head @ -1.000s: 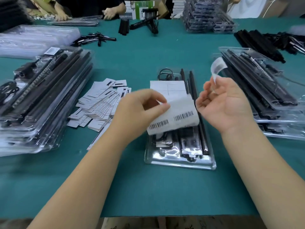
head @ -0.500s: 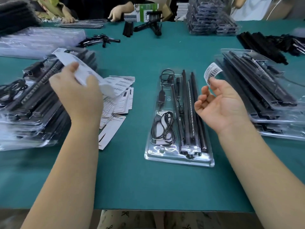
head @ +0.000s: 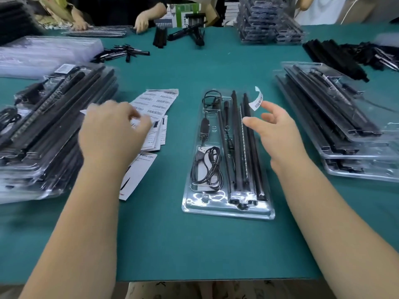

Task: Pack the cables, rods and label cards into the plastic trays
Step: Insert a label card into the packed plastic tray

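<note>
A clear plastic tray point(head: 226, 211) lies in the middle of the green table. It holds a coiled black cable point(head: 208, 168) on its left side and several long black rods point(head: 248, 147) on its right. My right hand point(head: 278, 134) hovers over the tray's upper right with fingers spread. A small curled barcode sticker point(head: 256, 100) clings to its index fingertip. My left hand point(head: 112, 130), blurred, is over the pile of label cards point(head: 162, 100) with fingers curled down onto a white label sheet point(head: 83, 112) whose corner shows beside it.
Stacks of filled trays stand at the left point(head: 43, 130) and at the right point(head: 345, 126). Loose black rods point(head: 334, 57) lie at the far right, and empty trays point(head: 47, 50) at the far left. Other people's hands point(head: 142, 23) work at the far edge.
My left hand carried the label sheet from above the tray to the left and now lowers onto the card pile. My right hand has opened, with the sticker on its fingertip.
</note>
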### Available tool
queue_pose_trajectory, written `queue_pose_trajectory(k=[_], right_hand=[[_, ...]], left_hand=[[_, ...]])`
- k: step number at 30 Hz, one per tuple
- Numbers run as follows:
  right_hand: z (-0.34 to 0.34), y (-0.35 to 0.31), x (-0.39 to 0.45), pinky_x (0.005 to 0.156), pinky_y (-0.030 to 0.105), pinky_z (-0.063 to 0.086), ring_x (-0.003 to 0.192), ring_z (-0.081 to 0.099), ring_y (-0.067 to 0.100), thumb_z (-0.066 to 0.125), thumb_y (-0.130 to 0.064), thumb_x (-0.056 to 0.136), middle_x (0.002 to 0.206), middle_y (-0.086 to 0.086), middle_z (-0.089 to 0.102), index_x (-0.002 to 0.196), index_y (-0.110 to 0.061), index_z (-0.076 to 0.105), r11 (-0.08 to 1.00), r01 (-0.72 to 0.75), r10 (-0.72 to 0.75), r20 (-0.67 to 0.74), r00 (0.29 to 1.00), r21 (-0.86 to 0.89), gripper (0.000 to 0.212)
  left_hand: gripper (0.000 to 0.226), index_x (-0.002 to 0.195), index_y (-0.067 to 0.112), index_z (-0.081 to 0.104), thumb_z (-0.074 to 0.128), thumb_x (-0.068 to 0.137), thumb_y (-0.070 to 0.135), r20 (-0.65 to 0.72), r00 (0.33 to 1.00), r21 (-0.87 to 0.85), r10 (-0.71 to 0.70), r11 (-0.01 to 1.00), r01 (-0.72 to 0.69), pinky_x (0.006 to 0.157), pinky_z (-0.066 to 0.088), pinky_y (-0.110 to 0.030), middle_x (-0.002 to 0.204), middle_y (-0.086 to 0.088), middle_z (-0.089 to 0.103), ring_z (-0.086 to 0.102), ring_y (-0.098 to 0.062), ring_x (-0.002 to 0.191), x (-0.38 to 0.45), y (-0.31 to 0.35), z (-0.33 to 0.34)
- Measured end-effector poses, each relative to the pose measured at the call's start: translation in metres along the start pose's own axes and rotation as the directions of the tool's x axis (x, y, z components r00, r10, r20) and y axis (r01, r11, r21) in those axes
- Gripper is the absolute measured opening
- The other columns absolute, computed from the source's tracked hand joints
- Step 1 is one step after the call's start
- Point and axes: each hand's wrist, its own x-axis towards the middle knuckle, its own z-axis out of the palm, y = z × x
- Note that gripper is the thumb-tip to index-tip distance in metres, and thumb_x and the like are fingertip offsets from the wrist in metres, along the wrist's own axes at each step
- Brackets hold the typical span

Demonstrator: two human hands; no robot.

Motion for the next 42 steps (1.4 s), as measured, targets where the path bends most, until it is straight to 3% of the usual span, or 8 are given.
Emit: queue_pose_trajectory(k=[2, 5, 12, 17, 24, 30, 38, 42], right_hand=[[0.001, 0.001, -0.001, 0.078, 0.019, 0.03, 0.115, 0.046, 0.009, 0.071, -0.028, 0.082, 0.13, -0.004, 0.048, 0.135, -0.034, 0.046, 0.999, 0.024, -0.024, 0.027, 0.999, -0.031, 0.059], [0.002, 0.002, 0.0, 0.081, 0.022, 0.03, 0.113, 0.046, 0.008, 0.068, -0.028, 0.084, 0.135, -0.002, 0.047, 0.137, -0.034, 0.043, 0.999, 0.019, -0.017, 0.054, 0.998, -0.034, 0.059], [0.003, 0.004, -0.004, 0.059, -0.001, 0.038, 0.079, 0.049, -0.026, 0.072, -0.016, 0.08, 0.093, -0.024, 0.045, 0.139, -0.029, 0.035, 0.921, 0.215, -0.15, 0.214, 0.965, -0.325, 0.071], [-0.002, 0.002, 0.002, 0.096, 0.026, 0.031, 0.141, 0.025, 0.016, 0.067, -0.031, 0.086, 0.154, -0.008, 0.027, 0.15, -0.036, -0.002, 0.73, 0.353, -0.035, 0.484, 0.874, -0.585, 0.095], [-0.032, -0.012, -0.003, 0.088, 0.016, 0.029, 0.112, 0.038, -0.009, 0.077, -0.043, 0.072, 0.129, -0.042, 0.04, 0.144, -0.055, 0.001, 0.686, 0.428, 0.104, 0.661, 0.744, -0.589, 0.106], [-0.022, -0.019, -0.018, 0.08, 0.019, 0.039, 0.087, 0.053, -0.017, 0.059, -0.063, 0.07, 0.091, -0.034, 0.065, 0.128, -0.06, 0.036, 0.699, 0.482, -0.056, 0.632, 0.773, -0.528, 0.063], [-0.009, -0.044, 0.014, 0.062, 0.021, 0.054, 0.063, 0.063, 0.008, 0.074, -0.022, 0.079, 0.071, -0.004, 0.069, 0.063, -0.022, 0.071, 0.989, 0.118, -0.143, 0.369, 0.918, 0.089, 0.015], [0.039, -0.034, 0.037, 0.06, 0.021, 0.049, 0.063, 0.053, 0.01, 0.065, -0.023, 0.088, 0.072, -0.001, 0.058, 0.074, -0.019, 0.061, 0.98, -0.114, 0.056, 0.323, 0.945, 0.165, 0.015]], left_hand=[[0.05, 0.128, 0.021, 0.056, 0.05, 0.089, 0.052, 0.238, 0.965, 0.089, 0.111, 0.987, -0.136, 0.098, 0.033, -0.043, 0.136, -0.012, 0.049, 0.04, -0.033, 0.124, -0.002, 0.005, 0.011], [0.066, 0.139, 0.02, 0.042, 0.031, 0.091, 0.064, 0.511, 0.859, 0.188, 0.019, 0.973, -0.133, 0.106, 0.031, -0.046, 0.142, -0.012, 0.041, 0.034, -0.033, 0.131, -0.008, 0.008, 0.023], [0.044, 0.125, 0.026, 0.058, 0.045, 0.09, 0.052, 0.313, 0.947, 0.069, 0.065, 0.993, -0.091, 0.093, 0.034, -0.043, 0.126, -0.007, 0.054, 0.045, -0.031, 0.116, -0.019, 0.026, 0.021], [0.034, 0.122, 0.024, 0.06, 0.056, 0.09, 0.036, 0.316, 0.893, -0.478, 0.32, 0.867, -0.142, 0.082, 0.038, -0.025, 0.106, 0.008, 0.063, 0.055, -0.012, 0.093, -0.031, 0.045, 0.023], [0.039, 0.127, 0.025, 0.057, 0.057, 0.09, 0.037, 0.259, 0.913, -0.496, 0.316, 0.854, -0.155, 0.08, 0.035, -0.022, 0.117, 0.006, 0.064, 0.058, -0.011, 0.092, -0.028, 0.04, 0.028], [0.04, 0.123, 0.018, 0.062, 0.056, 0.09, 0.04, 0.319, 0.853, -0.34, 0.413, 0.89, -0.304, 0.083, 0.039, -0.026, 0.112, 0.003, 0.066, 0.058, -0.018, 0.107, -0.024, 0.041, 0.031], [0.054, 0.143, 0.038, 0.039, 0.04, 0.092, 0.057, 0.516, 0.741, -0.281, 0.429, 0.902, -0.327, 0.118, 0.004, -0.037, 0.161, -0.007, 0.006, -0.002, -0.022, 0.147, -0.022, 0.045, 0.041], [0.047, 0.139, 0.036, 0.041, 0.043, 0.094, 0.05, 0.528, 0.74, -0.346, 0.417, 0.901, -0.261, 0.107, 0.026, -0.035, 0.137, -0.014, 0.041, 0.027, -0.027, 0.138, -0.023, 0.045, 0.043]])
